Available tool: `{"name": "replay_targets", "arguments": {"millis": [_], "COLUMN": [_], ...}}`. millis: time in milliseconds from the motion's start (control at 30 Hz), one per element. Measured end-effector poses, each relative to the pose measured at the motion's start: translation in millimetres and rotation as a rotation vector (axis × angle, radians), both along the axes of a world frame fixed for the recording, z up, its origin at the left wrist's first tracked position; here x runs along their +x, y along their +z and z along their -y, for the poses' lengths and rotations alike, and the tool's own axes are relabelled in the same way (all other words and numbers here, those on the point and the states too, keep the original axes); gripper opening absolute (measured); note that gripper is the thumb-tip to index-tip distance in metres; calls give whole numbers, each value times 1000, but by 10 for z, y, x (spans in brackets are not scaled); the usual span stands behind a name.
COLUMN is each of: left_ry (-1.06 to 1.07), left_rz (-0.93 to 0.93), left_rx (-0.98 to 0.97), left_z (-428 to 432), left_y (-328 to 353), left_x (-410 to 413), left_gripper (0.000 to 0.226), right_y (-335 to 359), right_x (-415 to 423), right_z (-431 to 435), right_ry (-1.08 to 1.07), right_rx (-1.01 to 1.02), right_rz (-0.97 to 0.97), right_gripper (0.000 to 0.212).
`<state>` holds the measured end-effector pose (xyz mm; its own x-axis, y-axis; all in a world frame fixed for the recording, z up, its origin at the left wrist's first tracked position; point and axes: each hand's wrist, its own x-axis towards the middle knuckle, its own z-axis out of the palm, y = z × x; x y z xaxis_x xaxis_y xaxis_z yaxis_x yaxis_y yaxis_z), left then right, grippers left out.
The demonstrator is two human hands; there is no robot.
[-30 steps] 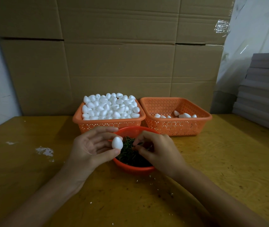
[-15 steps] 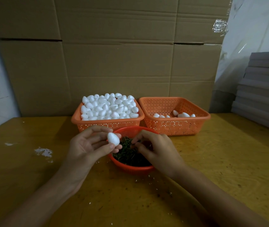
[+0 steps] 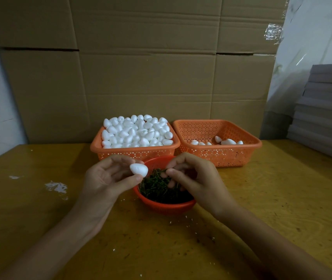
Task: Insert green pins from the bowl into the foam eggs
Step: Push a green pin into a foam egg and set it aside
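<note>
My left hand (image 3: 108, 178) holds a white foam egg (image 3: 138, 169) between thumb and fingertips, just above the left rim of the red bowl (image 3: 165, 206). The bowl is full of dark green pins (image 3: 157, 186). My right hand (image 3: 193, 178) hovers over the bowl and pinches a thin green pin (image 3: 162, 170) between thumb and forefinger, its tip pointing left toward the egg, a short gap away.
Two orange baskets stand behind the bowl: the left basket (image 3: 134, 151) is heaped with foam eggs, the right basket (image 3: 221, 154) holds a few. Cardboard boxes (image 3: 140, 67) wall off the back. Grey boards (image 3: 326, 110) are stacked at right. White crumbs dot the wooden table (image 3: 282, 199).
My right hand has lifted out of the pins with one pinched. My left hand has turned the egg onto its side and raised it slightly.
</note>
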<state>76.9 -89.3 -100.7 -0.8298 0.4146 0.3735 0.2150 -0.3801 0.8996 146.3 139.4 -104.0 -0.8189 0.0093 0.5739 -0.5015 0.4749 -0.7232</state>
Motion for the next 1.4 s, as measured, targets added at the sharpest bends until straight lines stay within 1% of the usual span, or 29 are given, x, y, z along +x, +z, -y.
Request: {"name": "replay_targets", "arguments": {"millis": [100,200,333,533,633,800,867,1033,1233,1400], "left_ry": [-2,10,11,4,-3,-1,-2,-2,-4,-36], "left_rz": [-1,1,-1,-16,-34,-125,-169,-236,-227,-267], "left_rx": [-4,-19,-34,-58,-62,-109,-131,-158,-136,-146], "left_z": [-4,-10,-22,-17,-14,-21,-30,-33,-37,-51], "left_y": [-3,-5,1,-25,-38,-50,-53,-45,-77,-73], "left_x": [-3,-5,6,-18,-25,-19,-5,-4,-24,-1], "left_gripper": [38,41,36,40,39,31,27,29,43,37], "right_y": [21,37,35,29,32,38,43,50,38,-5], "right_x": [-5,-3,16,31,28,32,36,41,46,38], "right_z": [-14,-3,42,71,83,112,129,167,170,203], "right_ry": [-11,11,20,-19,-22,-11,-3,-24,-53,-49], "right_rx": [-60,-88,-69,-34,-20,12,35,95,151,221], "right_rz": [-9,-7,-14,-25,-25,-29,-41,-67,-24,-26], "right_gripper": [5,8,10,10,9,8,12,29,36,40]}}
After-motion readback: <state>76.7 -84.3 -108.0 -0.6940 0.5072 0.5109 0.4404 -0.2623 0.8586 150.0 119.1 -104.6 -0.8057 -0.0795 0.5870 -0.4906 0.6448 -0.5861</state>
